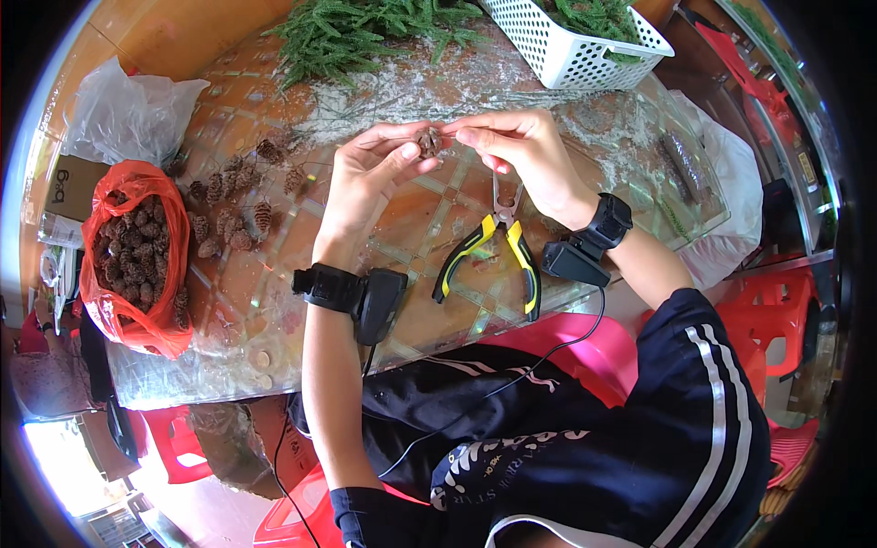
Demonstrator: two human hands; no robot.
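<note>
My left hand (370, 169) is closed around a small brown pine cone (428, 142), gripping it between thumb and fingers above the middle of the table. Beside it my right hand (534, 155) makes a pinch with thumb and forefinger, its tips close to the cone. What lies in that pinch is too small to make out. Just below my right hand rests a pair of pliers (501, 224) with yellow and black handles, jaws pointing away from me. To the left, several loose pine cones (263, 216) with thin wires lie on the tabletop.
A red plastic bag (89, 274) full of pine cones stands at the left edge, near a clear plastic bag (137, 111). Green artificial sprigs (352, 36) and white powder (365, 99) cover the far side. A white perforated basket (571, 68) holds more greenery. Cables hang from my wrist devices.
</note>
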